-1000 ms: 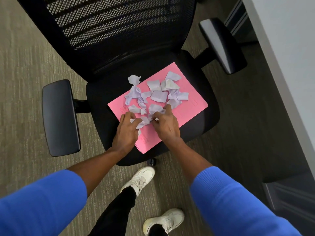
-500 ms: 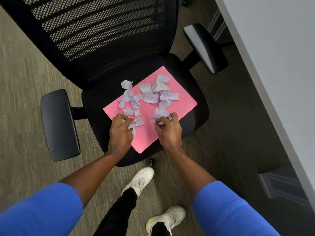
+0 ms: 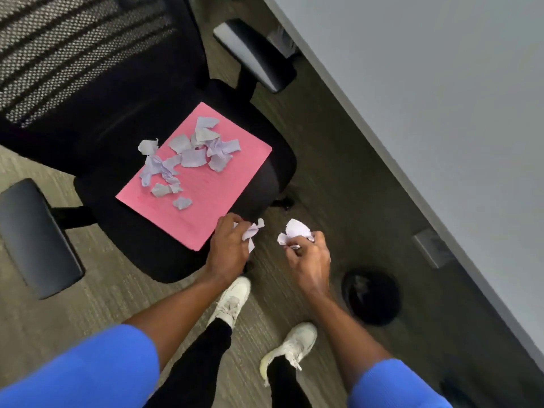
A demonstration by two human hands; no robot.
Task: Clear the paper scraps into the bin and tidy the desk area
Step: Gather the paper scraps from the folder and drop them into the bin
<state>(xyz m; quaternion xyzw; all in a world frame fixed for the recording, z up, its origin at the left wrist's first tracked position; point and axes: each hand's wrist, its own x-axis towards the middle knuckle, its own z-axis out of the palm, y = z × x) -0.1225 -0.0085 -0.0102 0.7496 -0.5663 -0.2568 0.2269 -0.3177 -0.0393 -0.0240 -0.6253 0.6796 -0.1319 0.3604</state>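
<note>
Several pale lilac paper scraps (image 3: 188, 156) lie on a pink folder (image 3: 223, 189) that rests on the seat of a black office chair (image 3: 141, 254). My left hand (image 3: 228, 248) is off the seat's front right corner, closed on a few scraps (image 3: 252, 232). My right hand (image 3: 309, 260) is over the carpet to the right, closed on more scraps (image 3: 294, 231). A round black bin (image 3: 371, 296) stands on the floor to the lower right of my right hand.
A grey desk top (image 3: 441, 113) runs along the right side. The chair's two armrests (image 3: 35, 237) stick out left and upper right. My two white shoes (image 3: 232, 300) stand on the carpet below the hands.
Both hands have lifted off the folder with scraps in them and moved right, off the chair seat toward the bin. The view has swung right, and the bin has come into sight.
</note>
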